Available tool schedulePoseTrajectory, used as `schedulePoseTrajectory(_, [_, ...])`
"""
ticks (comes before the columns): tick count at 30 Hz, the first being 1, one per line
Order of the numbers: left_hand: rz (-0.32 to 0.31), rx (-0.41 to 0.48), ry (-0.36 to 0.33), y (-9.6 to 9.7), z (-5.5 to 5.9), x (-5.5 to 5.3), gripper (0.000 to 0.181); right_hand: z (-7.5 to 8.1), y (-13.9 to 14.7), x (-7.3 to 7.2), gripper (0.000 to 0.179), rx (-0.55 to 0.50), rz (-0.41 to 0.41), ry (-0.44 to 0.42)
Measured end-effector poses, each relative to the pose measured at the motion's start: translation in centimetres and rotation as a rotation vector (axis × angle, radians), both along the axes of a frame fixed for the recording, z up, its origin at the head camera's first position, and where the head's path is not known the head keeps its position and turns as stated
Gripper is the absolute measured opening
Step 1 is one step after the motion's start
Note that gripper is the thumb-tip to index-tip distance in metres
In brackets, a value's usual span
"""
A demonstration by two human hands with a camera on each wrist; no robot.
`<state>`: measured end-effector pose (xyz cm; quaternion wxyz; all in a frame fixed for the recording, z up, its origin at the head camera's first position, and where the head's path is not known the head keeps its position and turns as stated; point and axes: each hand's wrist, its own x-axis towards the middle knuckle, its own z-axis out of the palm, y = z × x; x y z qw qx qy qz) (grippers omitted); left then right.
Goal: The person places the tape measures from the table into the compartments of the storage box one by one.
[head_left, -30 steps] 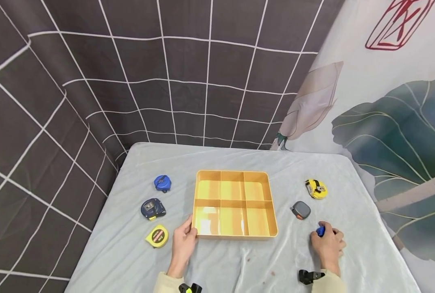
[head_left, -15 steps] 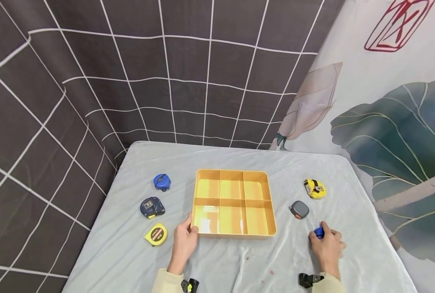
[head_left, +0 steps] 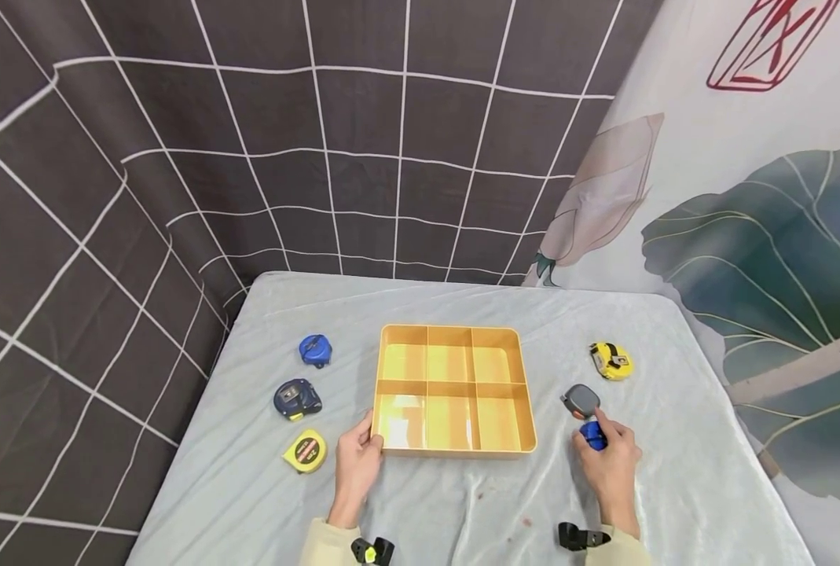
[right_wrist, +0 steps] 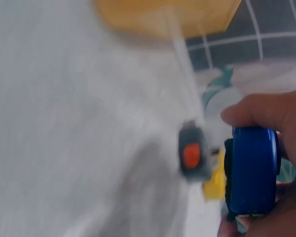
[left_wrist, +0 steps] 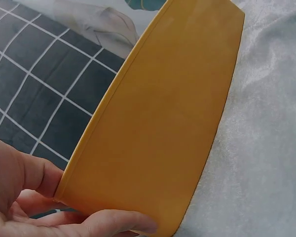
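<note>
My left hand (head_left: pixel 357 465) grips the near left corner of a yellow six-compartment box (head_left: pixel 455 453), thumb and fingers at its wall. In the left wrist view, the box's outer side (left_wrist: pixel 143 113) fills the middle, with the left hand's fingers around its corner. My right hand (head_left: pixel 614 464) holds a blue tape measure (head_left: pixel 593 435) between thumb and fingers. The right wrist view shows this blue tape measure (right_wrist: pixel 254 170) close up. Just beyond it lies a grey tape measure (head_left: pixel 581 400) with an orange button.
Farther back on the right lies a yellow and black tape measure (head_left: pixel 611 361). Left of the box are a blue tape measure (head_left: pixel 316 350), a dark blue one (head_left: pixel 297 399) and a yellow one (head_left: pixel 305 451). Dark grid cloth (head_left: pixel 363 189) hangs behind the table.
My right hand has moved left with the blue tape measure, from the right side of the table to close by the grey tape measure. The left hand stays at the box corner.
</note>
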<state>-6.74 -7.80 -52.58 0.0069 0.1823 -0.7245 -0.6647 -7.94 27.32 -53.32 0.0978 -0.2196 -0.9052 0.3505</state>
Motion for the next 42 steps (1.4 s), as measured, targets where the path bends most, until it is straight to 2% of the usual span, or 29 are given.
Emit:
schedulePoseTrajectory(5, [0.002,0.002,0.001,-0.1,0.1,-0.2,0.051,1.6,-1.7,-0.8,0.060,-0.030,0.122,0.045])
schedulePoseTrajectory(12, [-0.004,-0.012,0.033,0.0,0.5,-0.4,0.051,3.3,-3.8,-1.5,0.054,-0.049,0.276,0.104])
schedulePoseTrajectory(17, [-0.004,0.001,0.036,0.1,0.3,-0.6,0.049,3.9,-5.6,-1.7,0.053,-0.034,0.374,0.179])
schedulePoseTrajectory(25, [-0.043,-0.067,-0.001,-0.3,-0.2,-0.7,0.053,4.6,-9.0,-2.5,0.050,-0.033,0.499,0.317])
schedulePoseTrajectory(28, [-0.063,-0.091,0.001,-0.6,-0.3,-0.9,0.053,4.5,-9.9,-3.0,0.049,-0.007,0.533,0.314])
schedulePoseTrajectory(32, [-0.080,-0.085,-0.013,-0.7,-0.3,-1.0,0.054,4.0,-10.4,-3.2,0.046,0.063,0.538,0.272])
schedulePoseTrajectory(37, [-0.078,-0.078,-0.033,-0.8,-0.4,-1.1,0.054,3.4,-10.6,-3.1,0.047,0.153,0.543,0.190])
schedulePoseTrajectory(42, [-0.080,-0.076,-0.027,-1.0,-0.4,-1.2,0.053,2.9,-10.7,-3.2,0.051,0.234,0.584,0.151])
